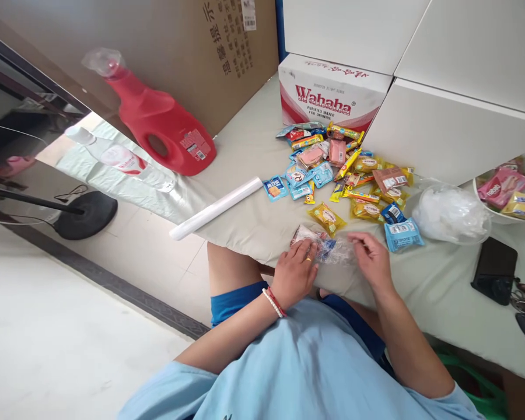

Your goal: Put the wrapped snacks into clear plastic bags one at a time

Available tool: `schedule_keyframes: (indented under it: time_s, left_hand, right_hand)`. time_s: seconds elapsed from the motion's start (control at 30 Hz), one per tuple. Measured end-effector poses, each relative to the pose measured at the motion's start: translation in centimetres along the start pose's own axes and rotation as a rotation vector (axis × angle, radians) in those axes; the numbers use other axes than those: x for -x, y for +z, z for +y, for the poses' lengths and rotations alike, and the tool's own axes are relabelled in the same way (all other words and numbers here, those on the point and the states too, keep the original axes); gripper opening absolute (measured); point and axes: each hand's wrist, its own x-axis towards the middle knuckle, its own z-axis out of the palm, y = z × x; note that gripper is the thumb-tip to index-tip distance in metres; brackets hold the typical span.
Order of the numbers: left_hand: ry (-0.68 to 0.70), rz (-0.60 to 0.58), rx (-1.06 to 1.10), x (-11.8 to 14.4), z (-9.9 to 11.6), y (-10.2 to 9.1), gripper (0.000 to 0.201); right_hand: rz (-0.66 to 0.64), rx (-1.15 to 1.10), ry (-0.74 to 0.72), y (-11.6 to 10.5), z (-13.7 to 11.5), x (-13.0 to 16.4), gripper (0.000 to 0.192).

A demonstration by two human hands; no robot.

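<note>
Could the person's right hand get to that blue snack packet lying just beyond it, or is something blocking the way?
Probably yes. The right hand rests at the clear plastic bag, and the blue snack packet lies close beside it on the table, with bare cloth between them and nothing on top of it.

both hands (294,273) (371,259) on clear bag (328,246) (snack pile (350,175) beyond)

A pale grey-green cloth-covered table (254,216) carries a scattered heap of colourful snack packets (345,175), a white paper roll (216,208), a red plastic jug (161,119) and a black phone (494,270).
</note>
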Motion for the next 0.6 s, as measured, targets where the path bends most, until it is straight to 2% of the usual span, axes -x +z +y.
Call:
schedule_keyframes:
  time_s: [0.07,0.17,0.27,0.37,0.47,0.6]
  left_hand:
    - [0.012,-0.011,-0.084,0.3,0.0,0.5,0.052]
    - [0.007,-0.011,-0.170,0.4,0.0,1.0,0.055]
    - [0.017,-0.015,-0.212,0.3,-0.1,1.2,0.054]
    - [0.049,-0.015,-0.228,0.1,-0.2,1.4,0.053]
    - [0.104,0.016,-0.250,0.0,-0.3,1.7,0.046]
    - [0.182,0.111,-0.155,0.4,-1.3,1.6,0.034]
  right_hand:
    - [0.121,0.208,0.080,-0.5,1.1,0.1,0.035]
    - [0.043,0.398,0.033,-0.5,1.6,1.0,0.027]
    - [0.050,0.359,0.001,-0.9,0.3,2.0,0.017]
    - [0.035,0.217,0.065,-1.0,-2.5,1.6,0.017]
    - [-0.095,0.177,0.032,1.2,-5.6,-0.6,0.016]
    - [-0.261,0.407,-0.050,5.6,-7.5,-3.9,0.013]
